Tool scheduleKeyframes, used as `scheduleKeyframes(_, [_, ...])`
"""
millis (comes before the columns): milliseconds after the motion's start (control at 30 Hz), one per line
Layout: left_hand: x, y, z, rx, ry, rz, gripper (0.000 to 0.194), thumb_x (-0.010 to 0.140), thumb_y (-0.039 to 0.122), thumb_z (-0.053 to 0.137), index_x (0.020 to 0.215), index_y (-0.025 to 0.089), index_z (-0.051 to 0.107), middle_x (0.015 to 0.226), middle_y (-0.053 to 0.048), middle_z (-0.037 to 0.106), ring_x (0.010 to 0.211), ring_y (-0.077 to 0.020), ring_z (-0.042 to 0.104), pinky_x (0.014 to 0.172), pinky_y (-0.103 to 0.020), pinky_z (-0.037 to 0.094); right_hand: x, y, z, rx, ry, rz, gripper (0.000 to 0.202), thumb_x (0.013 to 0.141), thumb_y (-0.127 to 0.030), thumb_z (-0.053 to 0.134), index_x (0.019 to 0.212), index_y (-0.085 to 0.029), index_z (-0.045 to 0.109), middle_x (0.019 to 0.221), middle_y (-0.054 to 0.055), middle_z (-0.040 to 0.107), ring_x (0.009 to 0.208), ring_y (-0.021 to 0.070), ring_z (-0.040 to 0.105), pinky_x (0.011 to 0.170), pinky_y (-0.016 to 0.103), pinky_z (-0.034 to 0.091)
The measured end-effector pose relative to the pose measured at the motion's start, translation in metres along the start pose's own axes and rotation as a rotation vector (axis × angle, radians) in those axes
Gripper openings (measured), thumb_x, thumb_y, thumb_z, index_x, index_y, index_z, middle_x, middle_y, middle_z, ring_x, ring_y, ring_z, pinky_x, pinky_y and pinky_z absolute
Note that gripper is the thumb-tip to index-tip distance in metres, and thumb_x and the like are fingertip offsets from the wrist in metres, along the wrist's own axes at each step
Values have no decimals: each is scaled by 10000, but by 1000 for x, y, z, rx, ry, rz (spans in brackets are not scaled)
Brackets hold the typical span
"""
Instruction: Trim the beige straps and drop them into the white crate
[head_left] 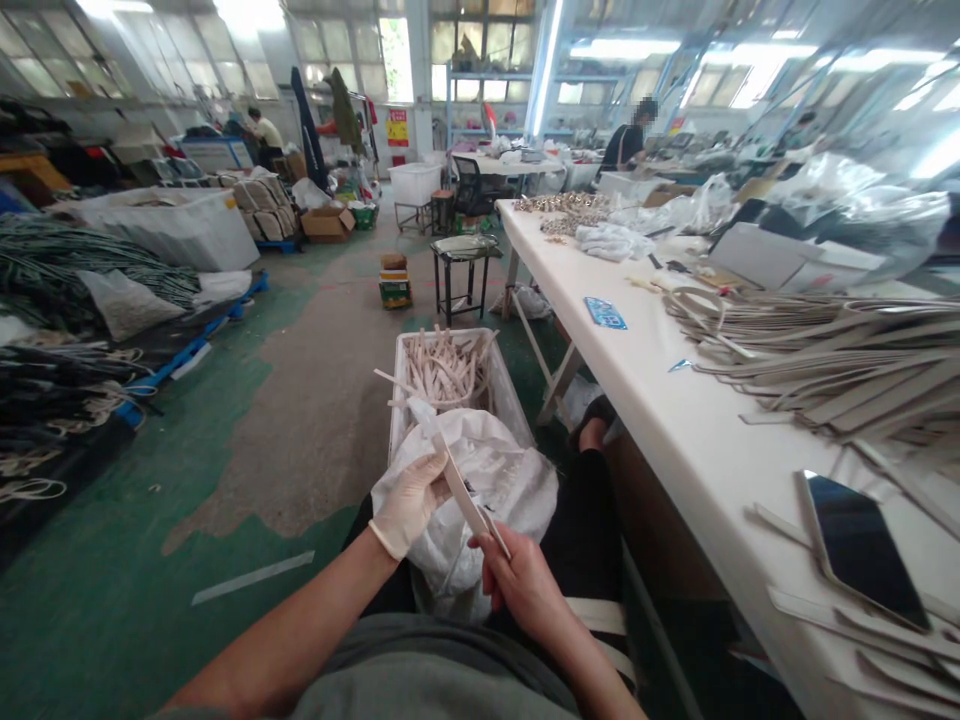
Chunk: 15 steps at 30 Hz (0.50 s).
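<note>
My left hand, in a pale glove, pinches the middle of a light beige strip above my lap. The strip's lower end is held between the fingers of my right hand, which is bare. Its upper end points away from me over a white sack that lies across my lap. Just beyond the sack, a white bin on the floor holds many short beige strips.
A long white table runs along my right, bearing a phone, a pile of long strips and plastic bags. Ahead stands a small black stool. Blue pallets with bundled cords lie left. People work in the background.
</note>
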<state>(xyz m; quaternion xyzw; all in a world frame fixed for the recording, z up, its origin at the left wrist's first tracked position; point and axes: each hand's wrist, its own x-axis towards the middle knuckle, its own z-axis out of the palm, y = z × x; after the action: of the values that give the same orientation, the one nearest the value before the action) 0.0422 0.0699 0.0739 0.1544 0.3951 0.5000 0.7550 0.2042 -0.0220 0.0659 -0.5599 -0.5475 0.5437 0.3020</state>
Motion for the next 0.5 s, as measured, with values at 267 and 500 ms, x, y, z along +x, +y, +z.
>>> scheduleKeyframes(267, [-18,-19,-3,197,-152,0,302,669,389,847,750,127,721,736,-78,718,651,-165,658,656,-259,520,24,-10,1,130,-25,4,443,938,-569,408,945,-167,594,520,-50,565,379,100,511,414,192,385])
scheduleKeyframes(500, [35,27,-65,658,182,269,266,735,415,773,729,157,705,749,-62,727,764,-178,682,752,-234,513,9,28,4,139,-41,87,472,928,-600,402,926,-165,583,518,-51,548,377,93,488,398,191,358])
